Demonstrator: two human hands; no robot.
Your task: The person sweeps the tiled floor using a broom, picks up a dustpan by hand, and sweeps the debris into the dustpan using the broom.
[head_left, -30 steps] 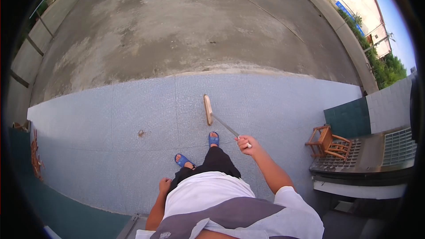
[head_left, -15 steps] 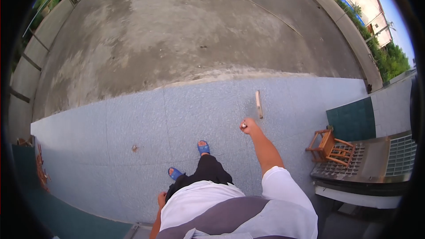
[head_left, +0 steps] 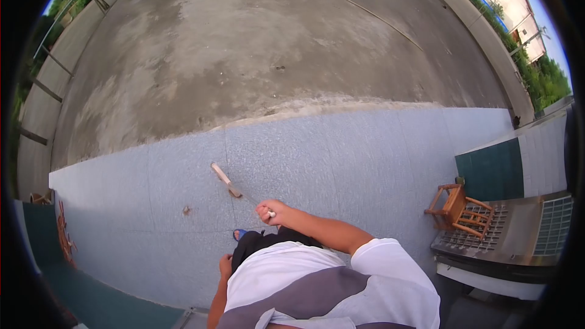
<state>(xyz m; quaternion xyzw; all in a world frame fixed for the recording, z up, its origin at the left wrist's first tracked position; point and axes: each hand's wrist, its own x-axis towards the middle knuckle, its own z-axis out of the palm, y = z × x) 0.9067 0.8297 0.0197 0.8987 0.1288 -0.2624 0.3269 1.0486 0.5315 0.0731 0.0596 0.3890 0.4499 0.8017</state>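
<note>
My right hand is closed around the thin handle of a long-handled floor tool, whose white handle end pokes out of the fist. The tool's narrow, pale, bar-shaped head lies slanted over the blue-grey floor ahead and left of the hand; whether it is a broom or a mop I cannot make out. Left of the head sits a small brownish clump on the floor. My left hand hangs by my hip against the dark trousers, its fingers mostly hidden. One blue sandal shows on my foot.
A wooden stool lies tipped on a grated surface at the right. Reddish-brown sticks stand by the left wall. Ahead, the tiled floor meets rough concrete, where a long pole lies.
My right hand has swung left and closer to my body, carrying the tool's head left across the floor. My left hand has stayed by my hip.
</note>
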